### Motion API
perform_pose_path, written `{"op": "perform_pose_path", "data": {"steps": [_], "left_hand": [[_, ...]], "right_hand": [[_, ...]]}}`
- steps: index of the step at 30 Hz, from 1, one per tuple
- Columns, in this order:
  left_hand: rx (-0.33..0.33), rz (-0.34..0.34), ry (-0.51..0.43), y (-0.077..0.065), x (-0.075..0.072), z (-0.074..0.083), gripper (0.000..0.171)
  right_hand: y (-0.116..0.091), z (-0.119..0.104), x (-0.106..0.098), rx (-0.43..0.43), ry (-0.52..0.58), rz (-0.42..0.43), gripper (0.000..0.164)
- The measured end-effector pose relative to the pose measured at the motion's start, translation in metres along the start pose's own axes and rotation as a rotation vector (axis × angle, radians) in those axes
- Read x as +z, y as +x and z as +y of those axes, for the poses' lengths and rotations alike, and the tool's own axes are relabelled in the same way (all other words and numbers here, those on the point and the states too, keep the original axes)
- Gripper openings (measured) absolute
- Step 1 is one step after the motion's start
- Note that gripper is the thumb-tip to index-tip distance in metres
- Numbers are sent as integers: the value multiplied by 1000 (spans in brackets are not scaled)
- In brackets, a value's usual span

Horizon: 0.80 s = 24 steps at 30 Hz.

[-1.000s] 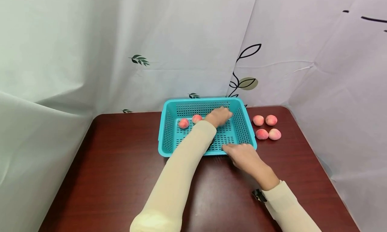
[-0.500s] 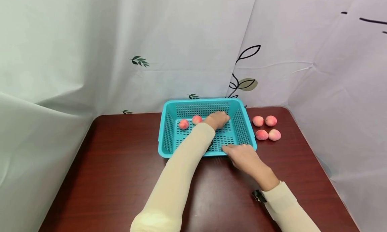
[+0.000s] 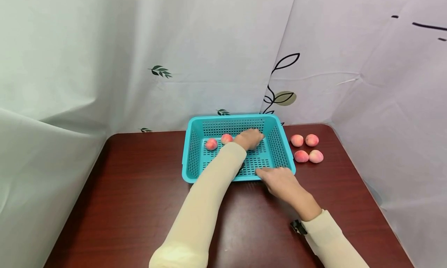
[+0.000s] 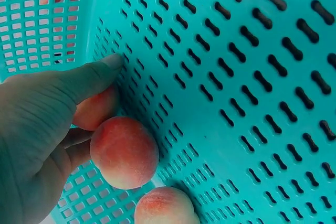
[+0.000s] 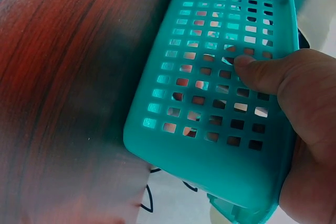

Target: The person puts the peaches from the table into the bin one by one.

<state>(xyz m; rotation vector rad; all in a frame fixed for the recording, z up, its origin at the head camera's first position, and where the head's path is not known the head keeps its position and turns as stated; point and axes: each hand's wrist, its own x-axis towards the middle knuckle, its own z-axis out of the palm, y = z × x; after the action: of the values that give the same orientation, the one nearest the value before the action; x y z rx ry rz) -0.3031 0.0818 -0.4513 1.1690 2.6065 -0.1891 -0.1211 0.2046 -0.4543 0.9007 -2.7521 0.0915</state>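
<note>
A turquoise perforated plastic basket [image 3: 186, 159] stands on the table, against the cloth at the back. My left hand [image 3: 249, 139] reaches into it. In the left wrist view, the thumb and fingers curl round a peach [image 4: 100, 109], which the head view hides behind the hand. Two more peaches lie in a row beside it: one [image 4: 124, 152] right by the fingers, the other [image 4: 165, 207] farther along; the head view shows them left of the hand. My right hand [image 3: 279, 180] grips the basket's near rim, its thumb [image 5: 257, 72] pressed to the perforated outer wall.
Several peaches [image 3: 302, 156] are grouped on the dark red-brown table [image 3: 139, 190], just right of the basket. White cloth [image 3: 209, 47] with leaf prints hangs behind and along both sides. My left forearm [image 3: 206, 206] crosses above the basket's near rim.
My left hand has shifted slightly left and nearer inside the basket. The right hand keeps its hold on the rim, and the peaches on the table stay put.
</note>
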Motion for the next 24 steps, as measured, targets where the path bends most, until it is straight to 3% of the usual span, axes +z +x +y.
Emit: {"op": "perform_pose_path", "data": {"steps": [2, 7, 12, 24], "left_hand": [[-4, 4, -15, -3, -1, -1, 21], [-30, 6, -37, -8, -4, -4, 42], [-27, 35, -37, -17, -17, -5, 60], [-44, 67, -67, -58, -49, -19, 75]], "right_hand": [[1, -1, 0, -1, 1, 0, 28], [1, -1, 0, -4, -3, 7, 27], [-1, 1, 0, -3, -8, 12, 28], [0, 0, 0, -9, -4, -3, 29]]}}
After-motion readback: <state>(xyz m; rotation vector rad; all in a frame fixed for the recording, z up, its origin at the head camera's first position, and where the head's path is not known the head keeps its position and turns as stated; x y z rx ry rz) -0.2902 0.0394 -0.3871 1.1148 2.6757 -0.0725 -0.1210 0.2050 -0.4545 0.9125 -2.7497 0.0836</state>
